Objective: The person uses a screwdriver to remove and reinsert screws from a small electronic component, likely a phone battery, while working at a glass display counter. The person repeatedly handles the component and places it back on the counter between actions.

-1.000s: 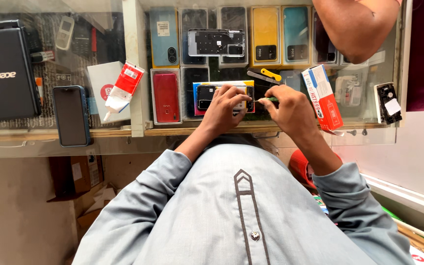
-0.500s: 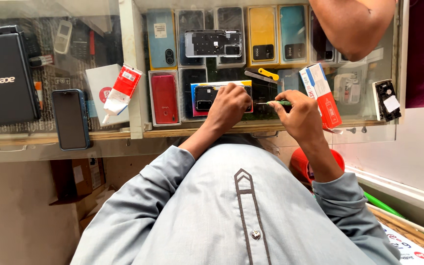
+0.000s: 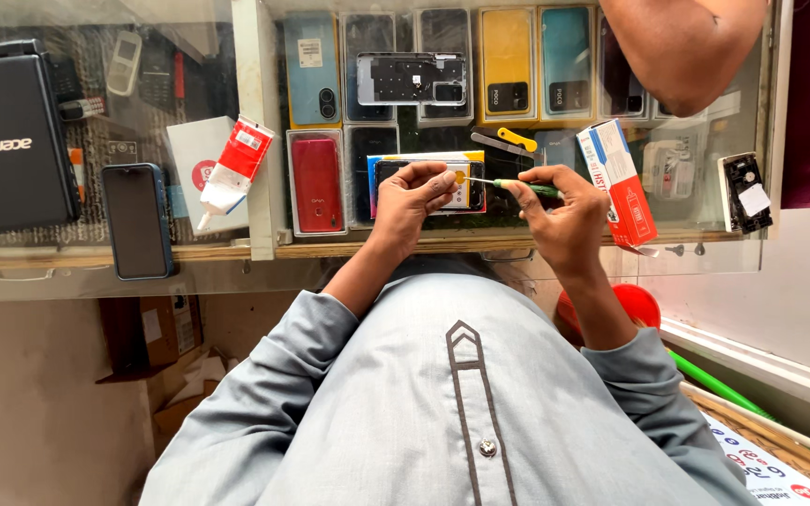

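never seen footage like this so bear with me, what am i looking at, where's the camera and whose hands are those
The camera sits on a person's head and looks down, so the grey shirt and both arms belong to that person. Their left hand steadies a black phone lying on a blue and yellow box on a glass display counter. Their right hand holds a thin green-handled screwdriver, tip towards the phone. Also on the glass are a dark phone in a blue case, a red and white tube and a black laptop. The bare elbow at the top belongs to someone else.
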